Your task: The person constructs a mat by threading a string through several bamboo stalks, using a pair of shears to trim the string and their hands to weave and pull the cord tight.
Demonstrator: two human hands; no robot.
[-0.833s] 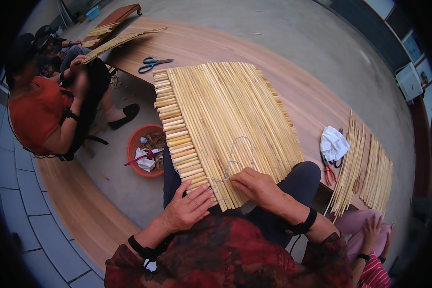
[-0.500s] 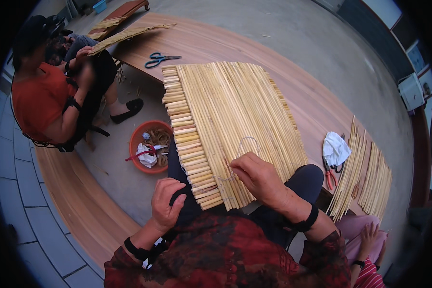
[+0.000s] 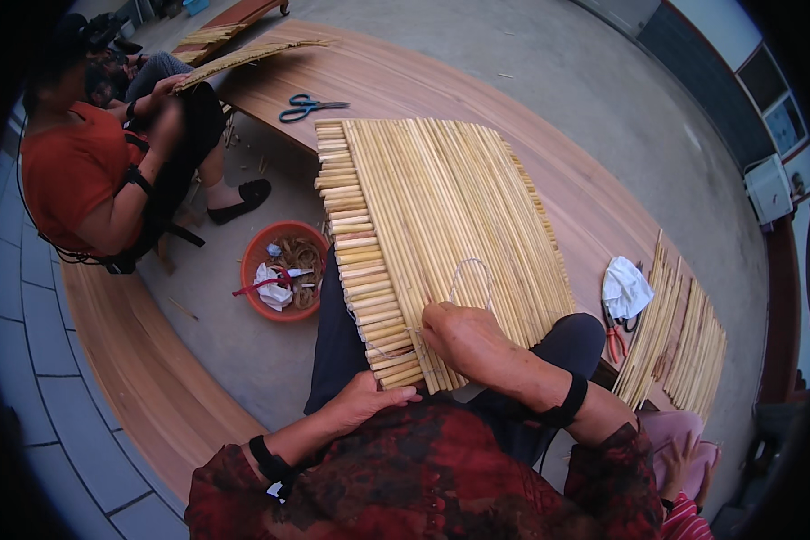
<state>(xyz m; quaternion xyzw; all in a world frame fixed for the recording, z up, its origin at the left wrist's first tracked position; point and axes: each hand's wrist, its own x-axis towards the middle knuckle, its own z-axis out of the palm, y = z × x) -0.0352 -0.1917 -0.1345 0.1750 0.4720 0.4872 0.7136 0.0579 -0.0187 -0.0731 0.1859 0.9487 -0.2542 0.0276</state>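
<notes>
A mat of pale yellow stalks point(image 3: 459, 198) slopes up from my lap to the table, with a border of short crosswise stalks along its left side. My right hand point(image 3: 472, 340) is closed in a pinch above the mat's near part. A thin pale string point(image 3: 471, 262) loops out from behind those fingers over the stalks; the fingertips are partly hidden. At the mat's near left corner, my left hand point(image 3: 369, 402) grips the edge, thumb along the near side and fingers partly hidden beneath the stalks.
An orange-red basket point(image 3: 254, 286) with fibre and white scraps stands on the floor at left. Blue-handled scissors point(image 3: 304, 108) lie on the wooden table point(image 3: 405, 76). Red-handled pliers point(image 3: 615, 342), a white cloth point(image 3: 627, 286) and loose stalks point(image 3: 693, 337) are at right. Another person point(image 3: 81, 180) sits at left.
My left hand has moved right and down, from beside the mat to its near left corner. My right hand has shifted slightly left and down, its fingers turned lower toward the stalks.
</notes>
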